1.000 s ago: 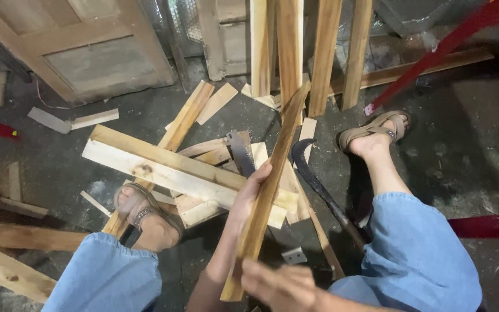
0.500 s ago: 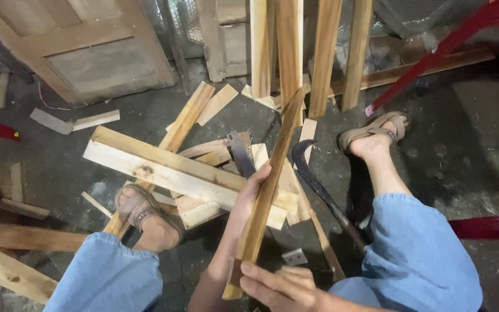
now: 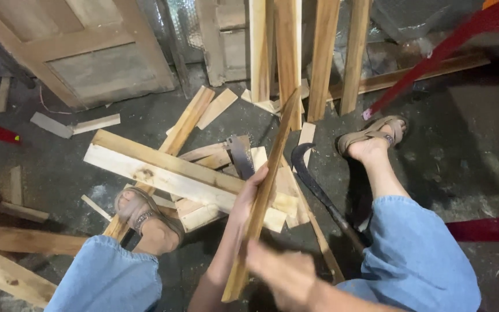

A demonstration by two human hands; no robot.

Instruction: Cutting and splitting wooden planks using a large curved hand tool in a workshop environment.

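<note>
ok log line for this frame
left hand: holds slat | right hand: grips slat's near end | slat: tilted over plank pile

The right hand (image 3: pixel 281 277) is blurred, so its grip on the low end of the long wooden strip (image 3: pixel 261 196) cannot be made out. The left hand (image 3: pixel 249 199) lies behind that strip; its fingers are hidden. Right of the strip, the curved dark blade (image 3: pixel 310 173) runs into shadow, and its handle is perhaps covered by the right trouser leg (image 3: pixel 417 260). Beyond the strip's far tip, the upright planks (image 3: pixel 287 46) are cut off by the top edge.
</note>
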